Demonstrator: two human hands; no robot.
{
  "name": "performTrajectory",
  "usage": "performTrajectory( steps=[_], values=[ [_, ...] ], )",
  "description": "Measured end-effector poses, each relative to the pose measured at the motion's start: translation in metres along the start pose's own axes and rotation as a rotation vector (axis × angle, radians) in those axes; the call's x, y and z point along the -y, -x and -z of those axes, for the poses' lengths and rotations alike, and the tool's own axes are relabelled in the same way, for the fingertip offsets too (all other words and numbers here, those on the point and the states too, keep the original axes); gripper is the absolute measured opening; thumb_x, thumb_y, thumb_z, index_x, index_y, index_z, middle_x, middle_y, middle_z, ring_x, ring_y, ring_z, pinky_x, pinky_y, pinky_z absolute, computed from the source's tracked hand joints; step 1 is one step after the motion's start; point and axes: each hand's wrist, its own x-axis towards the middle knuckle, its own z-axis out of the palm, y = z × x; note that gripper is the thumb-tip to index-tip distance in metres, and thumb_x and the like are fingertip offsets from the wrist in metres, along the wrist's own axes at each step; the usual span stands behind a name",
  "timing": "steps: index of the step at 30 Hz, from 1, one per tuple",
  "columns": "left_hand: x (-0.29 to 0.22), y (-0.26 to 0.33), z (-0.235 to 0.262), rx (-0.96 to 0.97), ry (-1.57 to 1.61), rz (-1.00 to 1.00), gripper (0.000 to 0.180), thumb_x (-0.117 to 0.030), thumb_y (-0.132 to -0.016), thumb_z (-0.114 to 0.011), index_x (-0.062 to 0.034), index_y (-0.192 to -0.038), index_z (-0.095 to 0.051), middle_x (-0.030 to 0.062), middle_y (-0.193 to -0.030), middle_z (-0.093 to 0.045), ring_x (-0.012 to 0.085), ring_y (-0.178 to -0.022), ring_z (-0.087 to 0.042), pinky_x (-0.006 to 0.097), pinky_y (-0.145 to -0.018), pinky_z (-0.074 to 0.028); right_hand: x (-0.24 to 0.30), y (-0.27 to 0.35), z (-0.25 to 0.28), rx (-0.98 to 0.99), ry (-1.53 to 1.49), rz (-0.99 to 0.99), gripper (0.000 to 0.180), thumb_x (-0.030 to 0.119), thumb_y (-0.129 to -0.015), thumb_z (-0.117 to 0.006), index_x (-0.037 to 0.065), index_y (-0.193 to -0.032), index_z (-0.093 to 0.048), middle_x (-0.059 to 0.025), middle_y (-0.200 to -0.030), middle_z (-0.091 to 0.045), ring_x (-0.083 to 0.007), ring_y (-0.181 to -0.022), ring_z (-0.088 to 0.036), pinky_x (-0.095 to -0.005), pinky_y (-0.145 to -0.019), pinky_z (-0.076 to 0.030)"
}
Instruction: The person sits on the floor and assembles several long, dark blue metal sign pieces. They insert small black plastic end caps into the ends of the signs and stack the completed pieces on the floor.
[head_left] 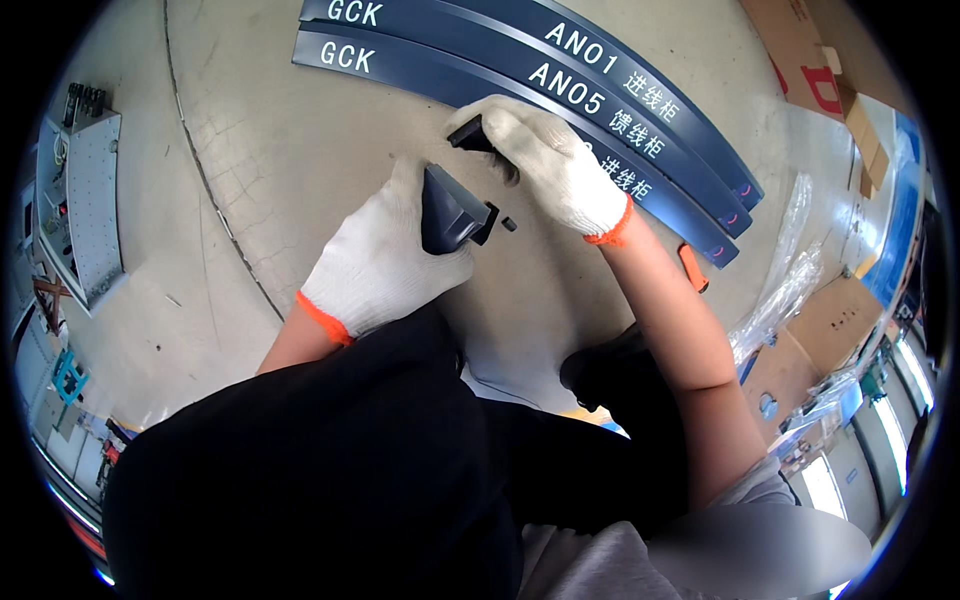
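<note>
White knit gloves with orange cuffs cover both my hands. My left hand (385, 255) is closed round a dark grey, angular, hollow-looking piece (448, 212), tilted with its narrow end toward the right. Farther off and to the right, my right hand (545, 155) grips a small black block-like piece (468, 134), mostly hidden by the fingers. The two pieces are apart. A tiny black bit (509, 224) shows beside the left piece's narrow end; whether it is attached cannot be told. Beyond my right hand lie three long dark panels (455, 72) with white lettering, side by side on the floor.
An orange-and-black object (692, 268) lies on the floor by my right forearm. Clear plastic wrap (785, 285) and cardboard (835, 325) are at the right, with cardboard boxes (800, 55) at the far right. A grey metal cabinet (95, 205) stands at the left. My black shoe (600, 370) is below.
</note>
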Motion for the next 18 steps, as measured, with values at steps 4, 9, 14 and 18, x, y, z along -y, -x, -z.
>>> performTrajectory(
  steps=[4, 9, 14, 18],
  values=[
    [-0.003, 0.000, 0.000, -0.067, 0.031, -0.030, 0.070, -0.025, -0.084, -0.085, 0.0024, -0.138, -0.051, 0.0222, -0.108, -0.073, 0.0366, -0.104, -0.076, 0.044, -0.094, -0.059, 0.004, 0.001, -0.002, 0.029, 0.043, -0.065, 0.049, 0.042, -0.116, -0.045, 0.004, -0.126, -0.074, -0.0006, -0.096, -0.063, -0.0106, -0.082, -0.051, -0.0286, -0.076, -0.048],
    [-0.003, -0.001, -0.002, -0.171, 0.027, -0.117, 0.064, -0.025, -0.084, -0.085, 0.0018, -0.132, -0.053, 0.0210, -0.103, -0.073, 0.0351, -0.097, -0.076, 0.044, -0.088, -0.060, -0.008, 0.001, -0.004, 0.036, 0.071, -0.128, 0.041, 0.031, -0.115, -0.047, 0.002, -0.129, -0.072, -0.0035, -0.098, -0.063, -0.0122, -0.088, -0.056, -0.0295, -0.083, -0.050],
    [-0.002, -0.004, -0.005, -0.224, 0.033, -0.108, 0.062, -0.027, -0.083, -0.087, 0.0014, -0.128, -0.055, 0.0203, -0.101, -0.073, 0.0345, -0.095, -0.076, 0.044, -0.086, -0.060, -0.009, -0.002, -0.005, 0.006, 0.180, -0.027, 0.039, 0.027, -0.113, -0.051, 0.001, -0.134, -0.070, -0.0089, -0.106, -0.070, -0.0149, -0.096, -0.065, -0.0315, -0.090, -0.054],
    [0.001, -0.008, -0.004, -0.240, 0.034, -0.104, 0.064, -0.027, -0.082, -0.088, 0.0010, -0.129, -0.056, 0.0198, -0.102, -0.073, 0.0327, -0.095, -0.076, 0.043, -0.088, -0.059, -0.020, -0.007, -0.003, -0.011, 0.118, 0.050, 0.040, 0.025, -0.110, -0.057, 0.001, -0.140, -0.068, -0.0154, -0.114, -0.075, -0.0168, -0.104, -0.070, -0.0321, -0.095, -0.056]
  ],
)
